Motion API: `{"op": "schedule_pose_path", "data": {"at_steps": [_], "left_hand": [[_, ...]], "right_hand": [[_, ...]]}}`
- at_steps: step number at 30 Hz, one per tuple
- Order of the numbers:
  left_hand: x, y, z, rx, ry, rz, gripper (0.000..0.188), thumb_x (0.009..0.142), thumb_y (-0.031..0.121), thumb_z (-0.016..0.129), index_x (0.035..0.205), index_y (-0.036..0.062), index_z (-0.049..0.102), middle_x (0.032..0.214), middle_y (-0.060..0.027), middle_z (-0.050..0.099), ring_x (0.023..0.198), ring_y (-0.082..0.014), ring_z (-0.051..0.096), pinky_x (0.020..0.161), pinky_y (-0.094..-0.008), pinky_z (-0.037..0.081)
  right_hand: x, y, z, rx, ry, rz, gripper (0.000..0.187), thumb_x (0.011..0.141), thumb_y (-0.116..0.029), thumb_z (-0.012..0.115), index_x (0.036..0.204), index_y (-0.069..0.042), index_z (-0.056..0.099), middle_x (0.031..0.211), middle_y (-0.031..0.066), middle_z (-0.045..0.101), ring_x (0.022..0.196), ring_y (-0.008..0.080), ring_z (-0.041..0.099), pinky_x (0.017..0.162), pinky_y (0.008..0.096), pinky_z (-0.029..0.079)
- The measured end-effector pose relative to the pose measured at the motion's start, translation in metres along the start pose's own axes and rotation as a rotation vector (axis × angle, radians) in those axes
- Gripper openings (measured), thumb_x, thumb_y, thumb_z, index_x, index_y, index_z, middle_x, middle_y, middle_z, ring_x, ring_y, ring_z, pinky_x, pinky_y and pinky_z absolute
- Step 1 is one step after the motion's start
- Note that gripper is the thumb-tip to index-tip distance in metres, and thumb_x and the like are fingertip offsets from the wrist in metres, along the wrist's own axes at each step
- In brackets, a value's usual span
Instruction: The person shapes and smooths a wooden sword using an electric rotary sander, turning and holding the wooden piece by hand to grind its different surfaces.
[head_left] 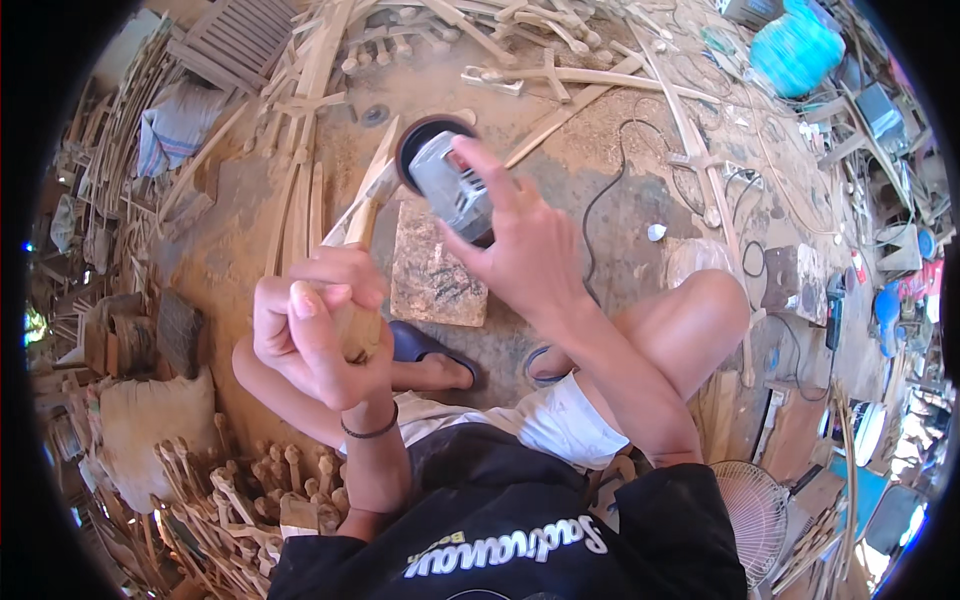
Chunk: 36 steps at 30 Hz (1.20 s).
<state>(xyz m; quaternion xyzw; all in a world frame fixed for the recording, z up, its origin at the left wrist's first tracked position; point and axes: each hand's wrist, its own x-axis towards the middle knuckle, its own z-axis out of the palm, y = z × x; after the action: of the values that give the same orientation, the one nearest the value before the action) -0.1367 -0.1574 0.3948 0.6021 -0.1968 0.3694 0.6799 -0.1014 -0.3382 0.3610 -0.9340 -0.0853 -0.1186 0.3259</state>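
My left hand (322, 322) is closed around the thick lower part of a pale carved wooden piece (364, 222), its narrow end pointing away from me. My right hand (530, 245) grips a grey angle grinder (452, 190), the index finger stretched along its body. The grinder's round dark disc (412, 150) is close beside the wood's narrow end; I cannot tell whether they touch. Below both hands, a stained wooden block (437, 268) lies on the floor between my feet. My fingers and palm hide part of the wood and most of the grinder's grip.
A dark cord (622, 170) winds over the dusty floor to my right. Several long wooden pieces (560, 75) lie ahead. Knobbed wooden sticks (240, 495) are bunched at my lower left, near a pale sack (155, 435). A round fan (745, 510) stands at the lower right.
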Motion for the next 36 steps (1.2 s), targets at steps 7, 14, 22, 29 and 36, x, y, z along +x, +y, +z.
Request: {"op": "schedule_pose_path", "data": {"at_steps": [7,14,22,29,36], "left_hand": [[0.003,0.006,-0.006,-0.075,0.012,-0.044,0.017,0.110,0.007,0.051,0.097,0.0004,0.060,0.074,-0.0171,0.067,0.064,-0.0249,0.061,0.065,-0.0413,0.050],[0.002,0.007,-0.007,-0.038,-0.006,-0.040,0.017,0.109,0.007,0.052,0.097,0.0002,0.061,0.075,-0.0167,0.068,0.065,-0.0248,0.062,0.064,-0.0407,0.049],[0.008,0.007,-0.016,-0.085,-0.010,-0.044,0.018,0.110,0.009,0.053,0.097,-0.0001,0.061,0.073,-0.0170,0.067,0.064,-0.0247,0.061,0.062,-0.0410,0.048],[0.012,0.007,-0.022,-0.122,0.045,-0.037,0.018,0.109,0.006,0.051,0.095,-0.0002,0.060,0.072,-0.0179,0.066,0.062,-0.0241,0.059,0.063,-0.0408,0.049],[0.012,0.011,-0.018,-0.062,0.023,-0.030,0.019,0.111,0.008,0.052,0.096,-0.0001,0.060,0.072,-0.0172,0.066,0.063,-0.0240,0.060,0.063,-0.0413,0.050]], "right_hand": [[0.008,0.014,-0.007,0.056,0.146,0.008,0.080,0.093,-0.035,0.088,0.163,-0.027,0.049,0.130,0.0118,0.080,0.107,0.0405,0.080,0.086,0.0469,0.065],[0.005,0.002,0.004,0.051,0.045,-0.032,0.081,0.093,-0.036,0.089,0.163,-0.026,0.049,0.130,0.0139,0.080,0.106,0.0405,0.081,0.084,0.0467,0.065],[0.014,0.020,0.000,0.129,0.288,-0.097,0.083,0.092,-0.041,0.087,0.164,-0.029,0.046,0.110,0.0197,0.079,0.086,0.0449,0.080,0.071,0.0520,0.064],[0.019,0.025,0.004,0.070,0.256,-0.051,0.083,0.092,-0.043,0.087,0.164,-0.030,0.046,0.116,0.0204,0.081,0.085,0.0443,0.080,0.071,0.0519,0.063],[0.015,0.009,0.005,0.116,0.167,-0.080,0.083,0.093,-0.039,0.088,0.164,-0.026,0.047,0.127,0.0181,0.080,0.102,0.0436,0.080,0.083,0.0506,0.063]]}}
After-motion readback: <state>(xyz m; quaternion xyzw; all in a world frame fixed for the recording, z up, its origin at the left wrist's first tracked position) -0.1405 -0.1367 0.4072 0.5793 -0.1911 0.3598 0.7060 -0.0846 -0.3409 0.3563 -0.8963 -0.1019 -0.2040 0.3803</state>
